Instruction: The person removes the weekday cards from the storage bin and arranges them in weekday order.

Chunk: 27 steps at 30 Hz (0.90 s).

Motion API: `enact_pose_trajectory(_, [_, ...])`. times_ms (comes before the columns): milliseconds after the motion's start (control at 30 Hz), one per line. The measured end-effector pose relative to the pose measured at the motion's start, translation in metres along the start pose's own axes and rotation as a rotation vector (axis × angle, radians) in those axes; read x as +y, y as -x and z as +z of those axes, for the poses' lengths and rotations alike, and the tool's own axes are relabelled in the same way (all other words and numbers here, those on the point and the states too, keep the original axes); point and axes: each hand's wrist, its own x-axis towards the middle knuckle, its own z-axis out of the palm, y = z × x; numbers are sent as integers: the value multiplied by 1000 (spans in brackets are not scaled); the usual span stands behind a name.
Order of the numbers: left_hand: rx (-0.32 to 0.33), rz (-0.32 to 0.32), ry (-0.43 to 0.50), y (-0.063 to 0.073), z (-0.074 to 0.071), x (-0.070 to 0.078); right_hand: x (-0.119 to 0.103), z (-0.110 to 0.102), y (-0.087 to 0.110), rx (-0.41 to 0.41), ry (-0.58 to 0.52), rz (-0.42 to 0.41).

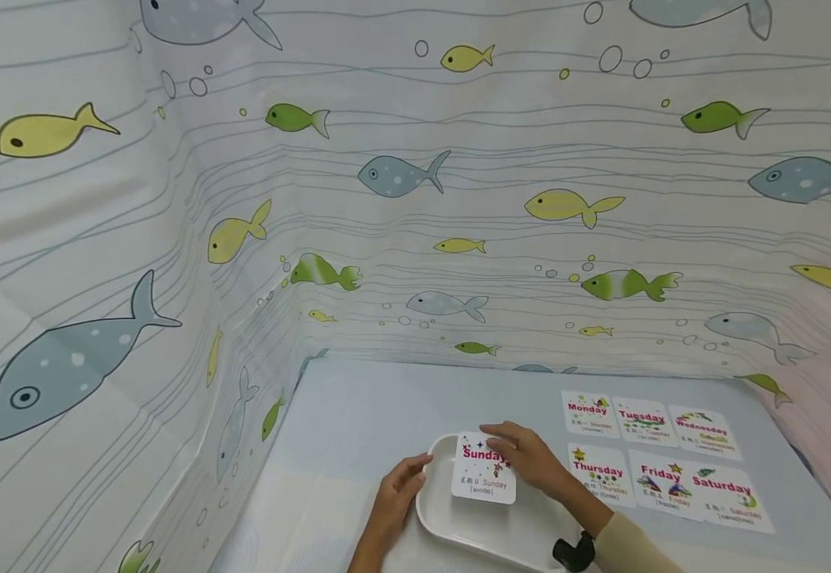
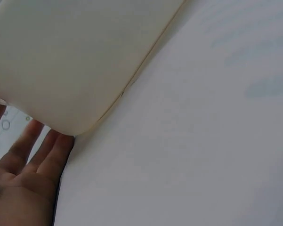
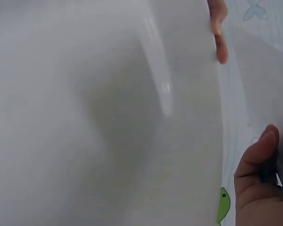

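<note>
Over a white tray (image 1: pixel 473 529), my right hand (image 1: pixel 530 459) pinches a white card (image 1: pixel 483 481) printed "Sunday" in red. The card is tilted up, facing the head camera. In the right wrist view the thumb (image 3: pixel 260 153) bends against the card's greyish back (image 3: pixel 273 89), and a soft shadow falls inside the tray. My left hand (image 1: pixel 395 500) rests against the tray's left end. Its fingers (image 2: pixel 54 155) reach out fairly straight in the left wrist view, tips touching the tray's outer wall (image 2: pixel 70 89). No other card shows in the tray.
To the right, two rows of cards lie on the pale table: Monday (image 1: pixel 587 426), Tuesday (image 1: pixel 645 434), Wednesday (image 1: pixel 705 446) behind; Thursday (image 1: pixel 598 485), Friday (image 1: pixel 662 497), Saturday (image 1: pixel 734 513) in front. A fish-printed curtain (image 1: pixel 387 263) encloses the back and left. A black device (image 1: pixel 573 553) sits at the right wrist.
</note>
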Motion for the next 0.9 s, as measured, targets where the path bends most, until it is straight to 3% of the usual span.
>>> enact_pose_trajectory(267, [23, 35, 51, 1, 0, 1, 5, -29, 17, -62, -237, 65])
enact_pose_trajectory(533, [55, 52, 77, 4, 2, 2, 21, -57, 39, 50, -308, 136])
enact_pose_trajectory(667, [51, 58, 47, 5, 2, 0, 30, -71, 52, 67, -341, 159])
enact_pose_trajectory(900, [62, 71, -2, 7, 3, -1, 43, -96, 77, 175, -420, 185])
